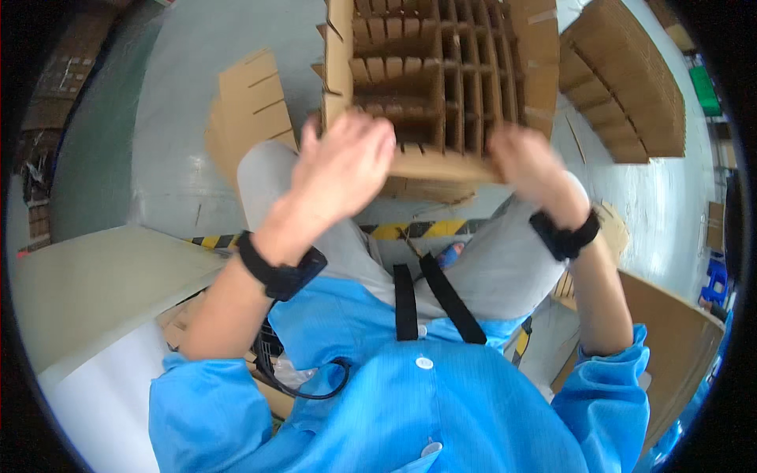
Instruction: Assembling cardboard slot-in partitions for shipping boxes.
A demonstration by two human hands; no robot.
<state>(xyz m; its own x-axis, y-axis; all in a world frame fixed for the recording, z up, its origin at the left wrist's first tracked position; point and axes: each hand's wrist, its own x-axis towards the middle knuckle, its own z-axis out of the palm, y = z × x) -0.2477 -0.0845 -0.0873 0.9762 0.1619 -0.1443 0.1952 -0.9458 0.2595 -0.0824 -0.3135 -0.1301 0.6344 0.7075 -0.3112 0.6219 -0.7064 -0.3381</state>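
Blue shirt (pixel 386 410) | left hand (pixel 343 162), right hand (pixel 532 162) | at cardboard divider box (pixel 434 166)

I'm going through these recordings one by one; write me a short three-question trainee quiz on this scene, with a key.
1. True or false: the left hand is gloved.
2. Where is the right hand on the divided cardboard box? (a) its near end, toward the person; (b) its middle; (c) its far end.
3. Fill in: the striped floor marking is yellow and ____.

Key: 1. False, it is bare. 2. a. 3. black.
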